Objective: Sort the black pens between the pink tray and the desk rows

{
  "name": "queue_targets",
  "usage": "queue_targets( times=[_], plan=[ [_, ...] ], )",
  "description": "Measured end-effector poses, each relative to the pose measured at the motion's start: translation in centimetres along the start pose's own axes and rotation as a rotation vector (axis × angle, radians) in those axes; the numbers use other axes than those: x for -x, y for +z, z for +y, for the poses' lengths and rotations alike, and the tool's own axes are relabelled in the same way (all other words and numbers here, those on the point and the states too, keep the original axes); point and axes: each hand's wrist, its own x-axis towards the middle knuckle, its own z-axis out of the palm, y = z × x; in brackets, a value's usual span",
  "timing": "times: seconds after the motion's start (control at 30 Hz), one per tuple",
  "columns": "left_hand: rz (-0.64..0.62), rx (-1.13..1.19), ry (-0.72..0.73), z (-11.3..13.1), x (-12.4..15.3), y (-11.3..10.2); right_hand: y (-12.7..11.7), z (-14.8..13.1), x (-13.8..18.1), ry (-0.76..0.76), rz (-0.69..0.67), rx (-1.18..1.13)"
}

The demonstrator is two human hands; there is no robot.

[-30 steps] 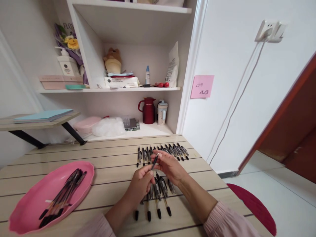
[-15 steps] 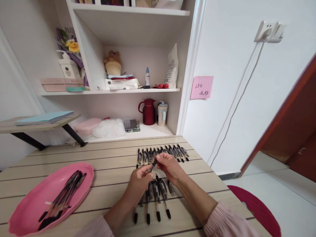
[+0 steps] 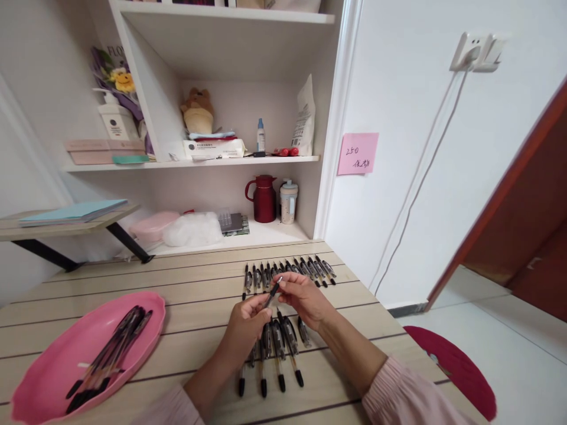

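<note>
My left hand [image 3: 245, 329] and my right hand [image 3: 305, 299] meet above the wooden table [image 3: 195, 295] and both pinch one black pen [image 3: 274, 290], which tilts up to the right between them. The left fingers grip its lower end, the right fingertips its upper end. Under the hands lies a near row of black pens [image 3: 277, 357]. A second row of pens [image 3: 290, 271] lies just beyond the hands.
A pink oval tray [image 3: 48, 360] with several black pens sits at the table's left. Shelves behind hold a red jug [image 3: 264, 198], a cup, a pink box and a white bag. A red stool [image 3: 456, 378] stands at the right, by an open door.
The hands stay together on the same pen, with the right fingers shifting slightly along it. The view has drifted a little left and down.
</note>
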Motion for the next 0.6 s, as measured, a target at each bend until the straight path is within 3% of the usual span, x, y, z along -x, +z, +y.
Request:
queue_targets(
  times=[0.47,0.6],
  plan=[
    [0.031,-0.129,0.119,0.0,0.1,-0.4,-0.4,-0.1,0.1,-0.05,0.016,0.157],
    [0.055,-0.121,0.108,0.1,0.1,-0.4,-1.1,-1.2,0.4,-0.046,0.007,0.466]
  ],
)
